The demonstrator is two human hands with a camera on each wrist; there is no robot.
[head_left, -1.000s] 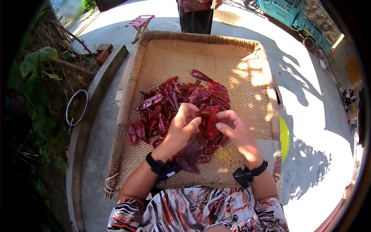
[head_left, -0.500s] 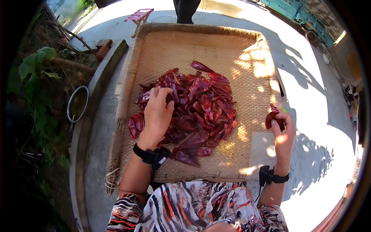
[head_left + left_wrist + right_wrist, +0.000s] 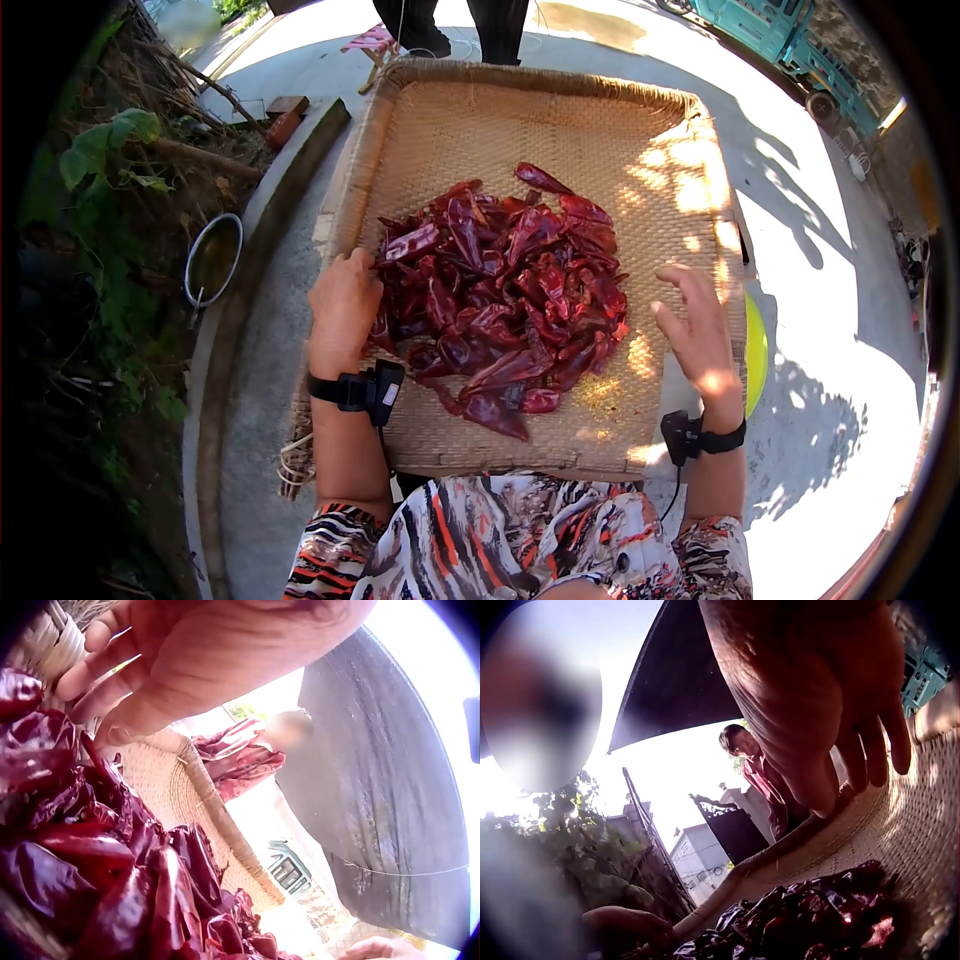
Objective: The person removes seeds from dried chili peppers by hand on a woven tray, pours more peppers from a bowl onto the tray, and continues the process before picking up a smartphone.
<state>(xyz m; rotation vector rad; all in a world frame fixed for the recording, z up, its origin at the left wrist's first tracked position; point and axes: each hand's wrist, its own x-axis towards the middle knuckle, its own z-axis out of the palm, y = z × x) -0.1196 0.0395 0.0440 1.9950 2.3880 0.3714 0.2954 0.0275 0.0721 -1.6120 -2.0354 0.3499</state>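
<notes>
Many dried red chilies [image 3: 500,290] lie heaped in a woven tray [image 3: 540,85]. At the heap's left edge, close to the tray's left side, is my left hand [image 3: 343,305]. The left wrist view shows its loosely extended fingers [image 3: 112,682] right beside the outermost chilies, with nothing gripped. My right hand [image 3: 698,330] hovers over the tray's right side, fingers spread and relaxed, holding nothing. In the right wrist view its palm [image 3: 802,697] faces the camera, above the tray and apart from the heap.
Yellow seeds [image 3: 600,395] are scattered right of the heap. A lime-green round object [image 3: 757,350] shows beyond the tray's right edge. Another person's legs [image 3: 500,30] and a striped folding stool [image 3: 372,42] are at the far side. A metal-rimmed basin [image 3: 215,262] sits left.
Both hands first worked on a red chili over the heap. The right hand carried it to the right edge and is now empty, slightly back inward. My left hand has moved left.
</notes>
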